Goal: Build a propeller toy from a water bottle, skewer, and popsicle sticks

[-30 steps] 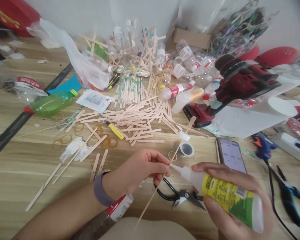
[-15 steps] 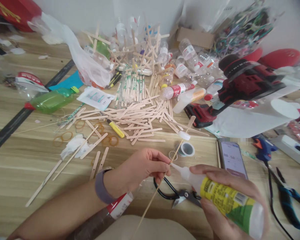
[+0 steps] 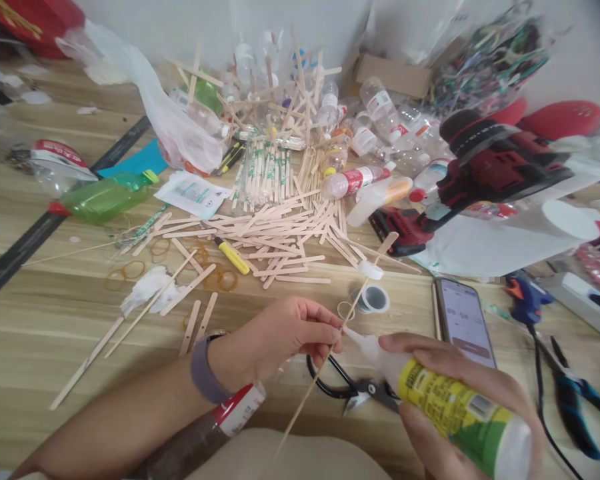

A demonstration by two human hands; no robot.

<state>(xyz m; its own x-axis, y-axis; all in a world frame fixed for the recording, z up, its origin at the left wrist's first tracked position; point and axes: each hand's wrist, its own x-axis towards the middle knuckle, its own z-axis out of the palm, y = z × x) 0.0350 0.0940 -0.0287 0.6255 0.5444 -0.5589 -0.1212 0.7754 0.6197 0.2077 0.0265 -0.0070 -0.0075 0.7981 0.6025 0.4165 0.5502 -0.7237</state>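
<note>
now, left hand (image 3: 300,333) pinching thin stick (image 3: 306,400), right hand (image 3: 475,370) gripping bottle (image 3: 453,413)

- A craft workspace, set up on a wood-grain table (image 3: 20,360) beside a pale wall (image 3: 190,27).
- Tools mark it: a red-and-black cordless drill (image 3: 505,163), a glue gun (image 3: 527,297), pliers (image 3: 575,400), black-handled scissors (image 3: 367,388), a yellow cutter (image 3: 234,257) and a squeeze bottle (image 3: 455,413).
- Craft materials do too: heaped wooden sticks (image 3: 280,233), rubber bands (image 3: 200,255), plastic bottles (image 3: 377,100), a tangle of coloured strips (image 3: 485,73).
- Home or workshop, I cannot tell.
</note>
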